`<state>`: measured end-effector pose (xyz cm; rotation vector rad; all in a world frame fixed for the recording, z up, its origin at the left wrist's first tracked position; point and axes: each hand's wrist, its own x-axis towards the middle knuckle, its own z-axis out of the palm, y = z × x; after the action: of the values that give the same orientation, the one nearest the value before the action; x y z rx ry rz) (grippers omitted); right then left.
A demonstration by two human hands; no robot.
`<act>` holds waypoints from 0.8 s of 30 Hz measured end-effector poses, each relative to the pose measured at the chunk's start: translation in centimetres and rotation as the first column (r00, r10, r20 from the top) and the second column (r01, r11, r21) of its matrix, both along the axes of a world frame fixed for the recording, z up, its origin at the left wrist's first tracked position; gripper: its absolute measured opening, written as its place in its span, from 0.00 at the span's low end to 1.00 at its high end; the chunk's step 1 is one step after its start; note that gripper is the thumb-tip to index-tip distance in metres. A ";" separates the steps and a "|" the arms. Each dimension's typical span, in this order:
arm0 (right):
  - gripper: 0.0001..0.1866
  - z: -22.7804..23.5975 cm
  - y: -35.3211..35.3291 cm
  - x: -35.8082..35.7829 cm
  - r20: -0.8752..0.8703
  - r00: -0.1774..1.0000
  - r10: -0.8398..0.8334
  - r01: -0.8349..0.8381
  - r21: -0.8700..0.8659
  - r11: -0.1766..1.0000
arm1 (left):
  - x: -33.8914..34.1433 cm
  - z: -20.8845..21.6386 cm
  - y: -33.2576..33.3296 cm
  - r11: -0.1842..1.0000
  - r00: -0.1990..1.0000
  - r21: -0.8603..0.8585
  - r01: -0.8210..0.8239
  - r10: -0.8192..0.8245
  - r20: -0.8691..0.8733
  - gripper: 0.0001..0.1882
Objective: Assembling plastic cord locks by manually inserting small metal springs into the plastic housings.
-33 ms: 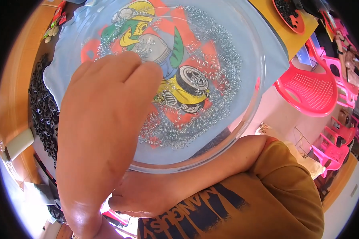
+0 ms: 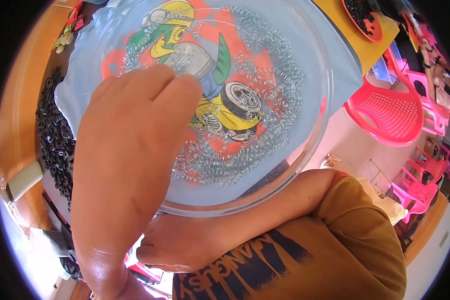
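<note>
Underlying clear tray (image 2: 235,209), blue cloth (image 2: 344,65) near chair (image 2: 390,111)

We see a pink perforated chair (image 2: 387,112), more pink chairs (image 2: 421,194) beyond, pale floor (image 2: 342,132), wood-coloured surface (image 2: 22,95) at left, bright light (image 2: 41,257) lower left.

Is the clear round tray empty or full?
Neither: many tiny springs lie scattered in the tray, with the cartoon showing between them.

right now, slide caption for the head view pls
Left hand curled over a clear round dish of small metal coils, right forearm beside it.
</note>
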<state>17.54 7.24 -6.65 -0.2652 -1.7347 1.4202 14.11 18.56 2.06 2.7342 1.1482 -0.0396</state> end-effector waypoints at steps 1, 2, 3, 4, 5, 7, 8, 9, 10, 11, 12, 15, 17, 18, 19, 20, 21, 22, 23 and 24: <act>0.09 0.0 0.0 0.2 0.023 0.998 0.050 -0.050 -0.015 0.999 | 0.0 0.0 0.0 1.000 1.000 0.006 -0.010 0.010 -0.011 0.10; 0.09 0.0 0.1 0.3 0.024 0.998 0.061 -0.060 -0.031 0.998 | 0.0 -0.1 0.0 1.000 0.999 0.006 -0.025 0.025 -0.043 0.10; 0.08 0.1 0.1 0.3 0.037 0.995 0.093 -0.091 -0.037 0.995 | -0.1 -0.1 -0.1 0.999 0.994 -0.005 -0.050 0.050 -0.092 0.10; 0.07 0.1 0.2 0.4 0.030 0.996 0.086 -0.085 -0.037 0.996 | -0.1 -0.1 -0.1 0.998 0.998 -0.012 -0.058 0.058 -0.040 0.10; 0.08 0.2 0.2 0.3 0.041 0.993 0.109 -0.107 -0.035 0.994 | -0.3 -0.2 -0.3 0.997 0.997 -0.025 -0.077 0.077 -0.003 0.10; 0.07 0.1 0.3 0.2 0.064 0.987 0.151 -0.148 -0.041 0.988 | -0.9 -0.1 -0.5 0.988 0.981 -0.090 -0.122 0.134 0.142 0.11; 0.07 0.2 0.3 0.1 0.083 0.981 0.174 -0.171 -0.040 0.984 | -1.6 0.2 -0.7 0.979 0.954 -0.143 -0.143 0.175 0.245 0.11; 0.07 0.2 0.2 0.1 0.072 0.986 0.154 -0.149 -0.065 0.987 | -2.3 0.4 -0.9 0.970 0.912 -0.186 -0.156 0.213 0.349 0.10; 0.07 0.3 0.2 0.1 0.060 0.991 0.120 -0.114 -0.089 0.989 | -3.1 0.6 -1.2 0.954 0.853 -0.246 -0.170 0.267 0.448 0.10; 0.08 0.4 0.2 0.2 0.072 0.989 0.125 -0.117 -0.109 0.987 | -4.2 0.8 -1.6 0.942 0.783 -0.292 -0.166 0.306 0.542 0.09; 0.08 0.6 0.2 0.3 0.101 0.981 0.163 -0.145 -0.168 0.975 | -5.2 0.9 -2.3 0.905 0.664 -0.391 -0.165 0.395 0.635 0.09; 0.12 1.0 0.8 1.0 -0.029 0.978 0.206 -0.202 -0.372 0.906 | -8.6 1.7 -5.8 0.727 0.304 -0.654 -0.207 0.683 0.664 0.12; 0.11 1.2 1.3 1.3 -0.145 0.969 0.198 -0.244 -0.490 0.837 | -10.6 1.4 -8.6 0.692 0.096 -0.705 -0.155 0.720 0.687 0.12; 0.10 1.4 1.5 1.5 -0.145 0.960 0.240 -0.280 -0.547 0.789 | -11.5 1.1 -9.9 0.686 0.057 -0.687 -0.240 0.717 0.695 0.14; 0.10 1.5 1.6 1.7 -0.176 0.951 0.255 -0.310 -0.569 0.762 | -12.2 0.5 -11.1 0.680 0.021 -0.679 -0.278 0.711 0.703 0.14; 0.11 1.5 1.7 1.7 -0.171 0.947 0.271 -0.317 -0.623 0.715 | -12.7 -0.1 -12.1 0.675 -0.016 -0.672 -0.305 0.702 0.712 0.14; 0.11 1.6 1.7 1.5 -0.196 0.947 0.255 -0.320 -0.650 0.689 | -13.2 -0.4 -13.2 0.671 -0.054 -0.668 -0.322 0.691 0.721 0.15; 0.12 1.7 1.6 1.3 -0.214 0.949 0.233 -0.316 -0.675 0.667 | -13.4 -0.7 -14.2 0.630 -0.133 -0.710 -0.314 0.711 0.690 0.14; 0.12 1.8 1.6 1.1 -0.220 0.947 0.234 -0.321 -0.678 0.661 | -13.4 -1.1 -15.0 0.632 -0.189 -0.722 -0.281 0.701 0.688 0.13; 0.12 1.9 1.4 0.9 -0.220 0.948 0.228 -0.317 -0.686 0.654 | -13.6 -1.6 -15.4 0.618 -0.218 -0.738 -0.270 0.707 0.672 0.13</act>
<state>18.43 8.65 -4.77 -0.3324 -1.0648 2.2695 0.51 3.13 0.51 0.9632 1.3346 1.4166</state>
